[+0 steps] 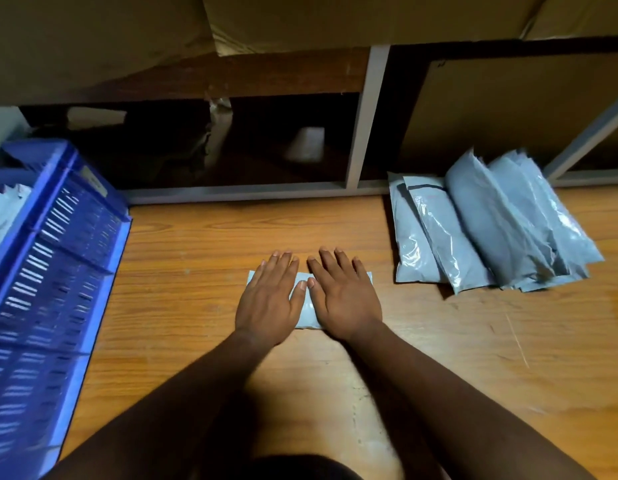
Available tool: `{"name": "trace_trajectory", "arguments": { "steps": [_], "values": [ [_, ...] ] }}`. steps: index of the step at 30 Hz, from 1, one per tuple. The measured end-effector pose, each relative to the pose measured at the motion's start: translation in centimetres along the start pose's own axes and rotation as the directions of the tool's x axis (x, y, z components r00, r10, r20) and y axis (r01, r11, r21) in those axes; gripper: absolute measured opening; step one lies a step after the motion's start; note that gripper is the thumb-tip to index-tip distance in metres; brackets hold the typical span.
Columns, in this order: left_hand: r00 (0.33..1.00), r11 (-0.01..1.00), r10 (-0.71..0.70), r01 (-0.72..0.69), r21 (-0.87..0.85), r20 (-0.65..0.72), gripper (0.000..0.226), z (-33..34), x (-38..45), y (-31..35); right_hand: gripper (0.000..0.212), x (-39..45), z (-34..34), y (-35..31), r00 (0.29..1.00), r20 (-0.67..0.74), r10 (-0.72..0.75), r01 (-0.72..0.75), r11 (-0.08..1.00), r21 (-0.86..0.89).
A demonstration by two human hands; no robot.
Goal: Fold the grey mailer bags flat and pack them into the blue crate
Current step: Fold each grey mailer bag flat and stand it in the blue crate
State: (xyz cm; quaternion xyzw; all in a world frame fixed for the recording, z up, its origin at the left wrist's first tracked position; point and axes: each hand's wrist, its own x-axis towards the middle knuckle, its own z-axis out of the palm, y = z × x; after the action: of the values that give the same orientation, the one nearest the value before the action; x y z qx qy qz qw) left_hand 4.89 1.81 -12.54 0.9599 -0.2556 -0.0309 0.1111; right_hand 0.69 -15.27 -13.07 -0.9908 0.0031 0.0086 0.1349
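A folded grey mailer bag (306,308) lies on the wooden floor in the middle of the view. My left hand (267,299) and my right hand (342,296) press flat on it side by side, fingers straight and pointing away from me, covering most of it. A pile of several unfolded grey mailer bags (487,230) lies to the right, against the shelf base. The blue crate (54,271) stands at the left, its slotted wall facing me; pale bags (4,213) show inside it at the far left edge.
A low shelf unit with grey metal posts (364,123) and dark openings runs along the back. Brown cardboard (335,15) sits on top of it. Bare wooden floor (203,244) lies between the crate and the bag pile.
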Motion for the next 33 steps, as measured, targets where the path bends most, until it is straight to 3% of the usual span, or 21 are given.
{"name": "trace_trajectory", "arguments": {
  "steps": [8,15,19,24,29,33],
  "values": [
    [0.999,1.0,-0.001,0.001,0.008,-0.047,0.058,1.1,0.5,-0.1,0.056,0.6,0.3,0.1,1.0,0.0,-0.024,0.024,1.0,-0.017],
    [1.0,0.998,-0.026,0.027,-0.061,0.016,0.071,0.2,-0.4,-1.3,0.065,0.0,-0.3,1.6,0.996,0.069,-0.063,0.06,0.998,0.035],
    [0.998,0.996,-0.049,0.051,-0.067,0.032,0.074,0.4,-1.9,-2.5,0.066,-1.9,-0.3,3.4,0.999,0.007,-0.049,0.049,0.999,-0.019],
    [0.996,0.996,-0.08,0.081,-0.04,0.025,0.08,0.7,-1.7,-1.7,0.064,-1.3,-0.1,3.4,0.999,0.036,-0.034,0.034,0.999,0.005],
    [0.998,0.993,-0.069,0.07,-0.092,0.014,0.074,0.8,-1.7,-2.2,0.068,-1.5,-0.9,4.1,0.992,0.074,-0.104,0.098,0.992,0.082],
    [0.996,0.987,-0.084,0.079,-0.141,-0.024,0.073,-0.7,-1.6,-2.3,0.062,-1.5,-2.1,3.3,0.988,-0.02,-0.152,0.153,0.983,0.099]
  ]
}}
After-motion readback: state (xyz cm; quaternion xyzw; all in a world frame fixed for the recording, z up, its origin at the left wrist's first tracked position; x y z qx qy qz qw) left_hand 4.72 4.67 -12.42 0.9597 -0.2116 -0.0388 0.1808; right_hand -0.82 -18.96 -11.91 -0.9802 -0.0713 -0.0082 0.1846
